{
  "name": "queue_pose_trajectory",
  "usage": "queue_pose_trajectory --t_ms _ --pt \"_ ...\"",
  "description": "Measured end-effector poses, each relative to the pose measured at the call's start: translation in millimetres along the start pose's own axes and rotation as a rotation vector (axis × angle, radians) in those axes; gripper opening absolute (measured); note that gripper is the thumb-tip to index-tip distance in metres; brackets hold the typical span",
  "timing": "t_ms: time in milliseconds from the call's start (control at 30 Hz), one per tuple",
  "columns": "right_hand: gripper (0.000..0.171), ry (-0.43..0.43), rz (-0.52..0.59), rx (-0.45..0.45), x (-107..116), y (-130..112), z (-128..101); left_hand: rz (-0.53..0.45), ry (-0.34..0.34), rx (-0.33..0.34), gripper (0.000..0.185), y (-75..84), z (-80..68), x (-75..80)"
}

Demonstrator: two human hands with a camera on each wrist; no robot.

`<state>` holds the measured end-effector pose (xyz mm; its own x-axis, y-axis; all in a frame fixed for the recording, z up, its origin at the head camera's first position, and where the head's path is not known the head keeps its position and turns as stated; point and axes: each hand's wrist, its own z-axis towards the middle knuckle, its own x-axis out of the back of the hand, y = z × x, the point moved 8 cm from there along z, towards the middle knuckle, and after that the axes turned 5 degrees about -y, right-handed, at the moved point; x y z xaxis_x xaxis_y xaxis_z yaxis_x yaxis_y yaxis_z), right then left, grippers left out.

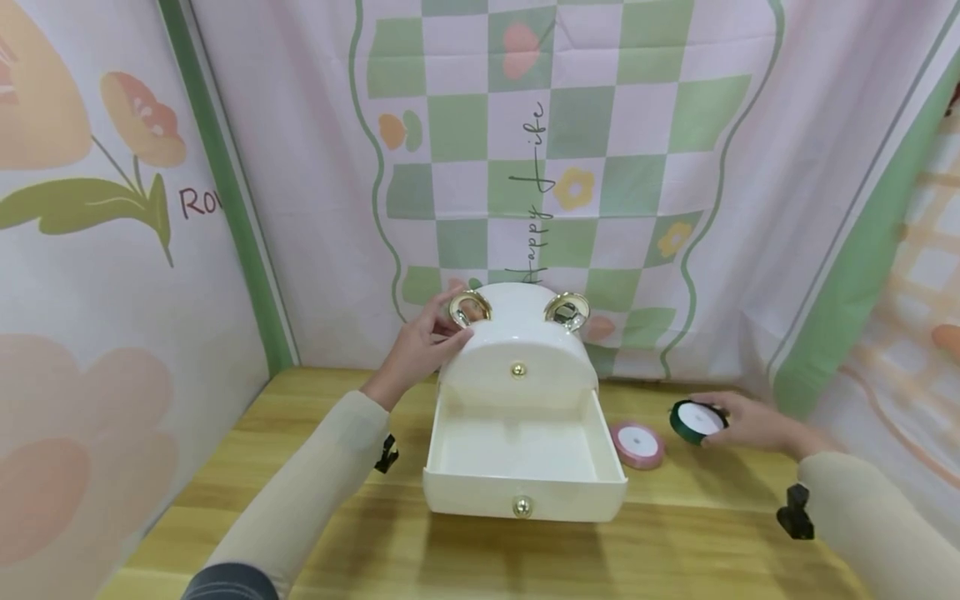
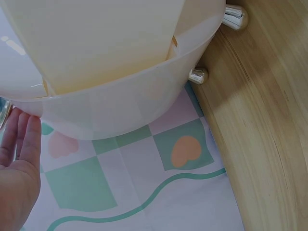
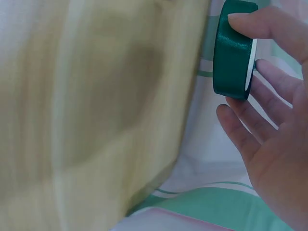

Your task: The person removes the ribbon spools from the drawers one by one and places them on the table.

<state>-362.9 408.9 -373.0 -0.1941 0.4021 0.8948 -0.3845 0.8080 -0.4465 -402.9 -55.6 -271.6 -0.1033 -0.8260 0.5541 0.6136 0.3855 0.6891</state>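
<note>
A cream storage box [image 1: 517, 321] with a rounded top and two gold-rimmed round ornaments stands on the table. Its lower drawer [image 1: 525, 500] is pulled out, and no contents show inside. My left hand [image 1: 423, 342] touches the box's upper left side beside one ornament; in the left wrist view its fingers [image 2: 32, 137] lie straight against the shell. My right hand [image 1: 757, 425] pinches a roll of dark green ribbon [image 1: 697, 421] by its edge, thumb on the ribbon [image 3: 233, 53] in the right wrist view. A roll of pink ribbon [image 1: 638, 445] lies between the drawer and the green roll.
The wooden table [image 1: 360, 533] ends against a patterned curtain [image 1: 517, 125] at the back. More printed cloth [image 1: 112, 333] hangs at the left. Short shiny feet [image 2: 198, 75] hold the box up. The open drawer juts toward me.
</note>
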Motion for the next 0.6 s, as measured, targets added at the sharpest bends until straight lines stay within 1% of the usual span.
queue_pose_trajectory --t_ms 100,133,233,333,467,600 --pt "0.071 0.034 -0.012 0.042 -7.2 1.0 0.9 0.0 -0.002 0.0 0.067 0.1 -0.3 -0.3" --pt "0.071 0.033 -0.008 0.046 -10.1 1.9 1.2 -0.001 -0.002 0.001 0.067 0.1 -0.3 -0.4" --pt "0.073 0.026 -0.014 0.013 -17.5 6.7 1.5 -0.001 -0.001 0.007 0.067 -0.4 -0.3 -0.7" --pt "0.075 0.004 0.013 -0.022 -25.2 12.7 1.6 0.0 0.0 0.01 0.067 -0.6 -0.4 -0.9" --pt "0.076 -0.001 0.052 -0.03 -33.3 19.8 2.0 -0.001 0.0 0.013 0.067 -0.5 -0.5 -0.9" --pt "0.077 -0.005 0.056 -0.059 -39.5 29.5 1.7 -0.002 0.003 0.014 0.066 -0.4 -0.6 -0.7"
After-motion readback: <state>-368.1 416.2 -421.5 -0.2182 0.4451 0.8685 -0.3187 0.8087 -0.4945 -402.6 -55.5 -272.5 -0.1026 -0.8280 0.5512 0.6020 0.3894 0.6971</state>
